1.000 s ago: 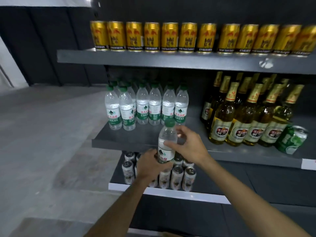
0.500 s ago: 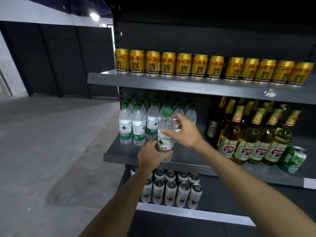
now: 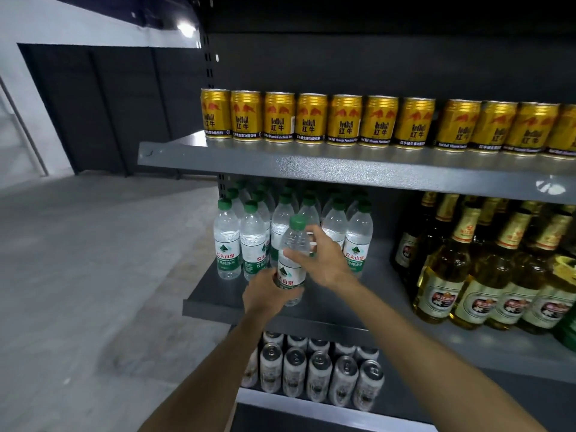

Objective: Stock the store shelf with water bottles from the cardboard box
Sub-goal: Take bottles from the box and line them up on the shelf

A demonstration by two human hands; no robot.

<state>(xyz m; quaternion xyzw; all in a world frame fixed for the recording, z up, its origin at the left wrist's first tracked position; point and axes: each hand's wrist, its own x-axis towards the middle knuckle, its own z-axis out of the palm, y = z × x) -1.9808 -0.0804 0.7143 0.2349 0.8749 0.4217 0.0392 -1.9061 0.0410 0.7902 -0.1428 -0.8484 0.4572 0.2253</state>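
Observation:
A clear water bottle [image 3: 292,260] with a green cap and green-white label stands upright at the front of the grey middle shelf [image 3: 218,302]. My left hand [image 3: 265,294] grips its lower part from the left. My right hand [image 3: 321,260] holds its upper body from the right, fingers curled round it. Just behind it stand several rows of the same water bottles [image 3: 227,241]. The cardboard box is out of view.
Gold cans [image 3: 311,118] line the top shelf [image 3: 343,171]. Amber beer bottles [image 3: 467,275] fill the right of the middle shelf. Silver-topped cans [image 3: 318,372] sit on the lower shelf. Grey floor [image 3: 93,275] spreads to the left.
Both hands have carried the bottle up and forward from below the shelf edge onto the front of the middle shelf. The view has tilted upward.

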